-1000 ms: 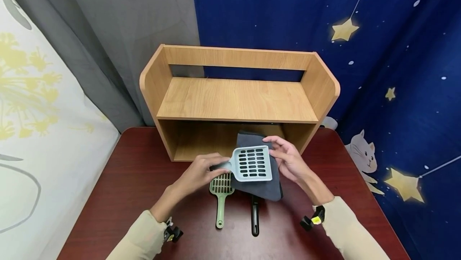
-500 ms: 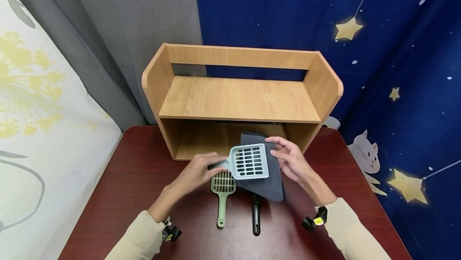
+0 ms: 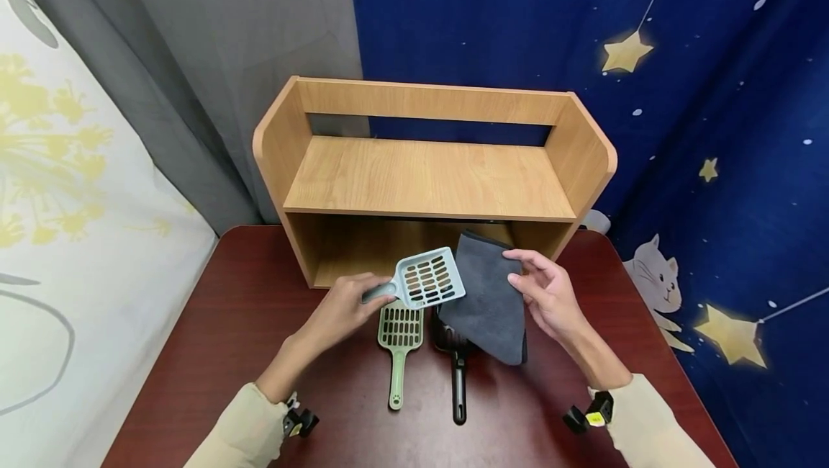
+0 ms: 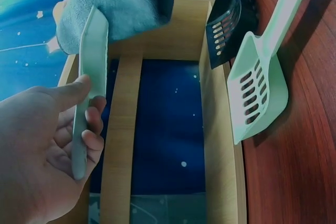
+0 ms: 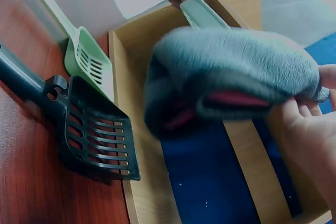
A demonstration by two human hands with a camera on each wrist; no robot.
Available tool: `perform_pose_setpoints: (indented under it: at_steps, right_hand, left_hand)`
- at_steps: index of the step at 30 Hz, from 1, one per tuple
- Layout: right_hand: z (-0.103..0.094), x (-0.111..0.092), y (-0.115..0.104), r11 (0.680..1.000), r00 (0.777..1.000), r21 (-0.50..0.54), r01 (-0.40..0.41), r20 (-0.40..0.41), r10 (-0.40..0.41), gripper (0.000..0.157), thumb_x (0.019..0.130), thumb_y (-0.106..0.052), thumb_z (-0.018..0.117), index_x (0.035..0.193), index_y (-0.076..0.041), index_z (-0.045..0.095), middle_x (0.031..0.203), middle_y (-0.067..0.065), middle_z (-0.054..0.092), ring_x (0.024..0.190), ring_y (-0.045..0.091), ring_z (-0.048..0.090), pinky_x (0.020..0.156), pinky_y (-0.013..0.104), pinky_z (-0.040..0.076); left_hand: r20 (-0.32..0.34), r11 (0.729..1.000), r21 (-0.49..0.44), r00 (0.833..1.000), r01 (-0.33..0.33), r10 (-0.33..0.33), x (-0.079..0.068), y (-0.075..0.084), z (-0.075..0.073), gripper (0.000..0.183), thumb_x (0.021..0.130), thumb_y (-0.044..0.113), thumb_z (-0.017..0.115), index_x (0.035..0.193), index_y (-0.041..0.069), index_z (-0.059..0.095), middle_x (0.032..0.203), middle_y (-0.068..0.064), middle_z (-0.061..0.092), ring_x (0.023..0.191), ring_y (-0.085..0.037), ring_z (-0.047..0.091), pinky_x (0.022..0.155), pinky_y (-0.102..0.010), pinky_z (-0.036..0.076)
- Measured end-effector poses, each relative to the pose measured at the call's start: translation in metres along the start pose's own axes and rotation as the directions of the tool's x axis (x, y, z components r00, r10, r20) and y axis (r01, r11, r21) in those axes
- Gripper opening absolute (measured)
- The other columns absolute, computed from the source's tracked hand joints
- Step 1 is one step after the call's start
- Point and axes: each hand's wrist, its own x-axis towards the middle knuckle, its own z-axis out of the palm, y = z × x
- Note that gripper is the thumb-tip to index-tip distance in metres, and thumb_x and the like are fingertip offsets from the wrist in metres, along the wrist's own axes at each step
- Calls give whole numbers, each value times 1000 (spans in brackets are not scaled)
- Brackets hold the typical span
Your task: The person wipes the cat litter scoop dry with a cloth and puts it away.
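My left hand [image 3: 346, 309] pinches the handle of a pale blue litter scoop [image 3: 447, 270], raised in front of the shelf. In the left wrist view thumb and fingers curl round that handle. My right hand [image 3: 547, 295] holds a folded dark grey cloth [image 3: 488, 302] by its right edge, just right of the scoop; cloth and scoop look close, and I cannot tell whether they touch. On the table below lie a green litter scoop [image 3: 397, 363] and a black litter scoop [image 3: 459, 389], handles toward me. The cloth hides part of the black scoop's head.
A two-tier wooden shelf [image 3: 427, 176] stands at the back of the dark red table [image 3: 259, 353]. Behind it hang a grey curtain [image 3: 259, 21] and a blue star-patterned curtain [image 3: 492, 14]. White patterned fabric [image 3: 84, 259] hangs on the left.
My left hand has moved left with the pale blue scoop, now tilted. My right hand has carried the cloth to the right, off the scoop's back, uncovering more of the black scoop.
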Motion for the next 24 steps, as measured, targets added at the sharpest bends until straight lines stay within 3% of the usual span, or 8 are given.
perform_pose_setpoints:
  at_steps: [2,5,9,12,16,24]
  right_hand:
    - [2,-2,0,996,998,-83,41,-39,-44,36,95,19,62,127,5,69,105,-2,69,63,8,43,53,23,35]
    - [8,-5,2,975,990,-194,105,-77,-122,35,91,23,65,123,11,69,113,0,73,73,6,52,66,17,47]
    - [18,-8,7,938,969,-288,195,-94,-230,32,87,26,67,118,18,68,104,3,67,75,11,46,68,14,45]
    - [28,-12,12,910,955,-341,236,-92,-282,32,85,26,68,116,18,69,103,4,64,82,11,52,69,13,50]
    - [42,-15,19,884,949,-393,253,-78,-306,34,83,27,70,115,14,72,111,6,66,95,7,63,73,19,58]
    - [68,-17,38,861,958,-442,253,-13,-288,35,83,20,78,114,5,77,113,16,69,99,8,69,77,21,60]
  left_hand:
    - [-20,1000,16,1000,14,-14,1,1,1,27,90,8,84,113,-5,78,97,-8,78,80,-13,67,69,-31,57]
    - [-46,998,27,998,53,-51,2,5,1,29,90,8,85,114,-6,77,99,-12,79,85,-18,72,73,-36,59]
    - [-81,993,25,990,114,-112,3,9,4,30,90,9,85,114,-7,77,100,-14,79,84,-19,72,72,-36,60]
    - [-109,988,31,983,154,-150,4,12,7,29,90,10,85,113,-6,78,101,-15,79,83,-19,72,71,-36,59]
    - [-138,982,40,974,184,-177,7,17,12,28,89,11,85,112,-6,79,101,-16,79,84,-22,74,72,-40,60]
    - [-148,980,10,969,199,-196,16,29,25,28,90,10,84,113,-6,79,102,-18,79,86,-23,75,74,-43,61]
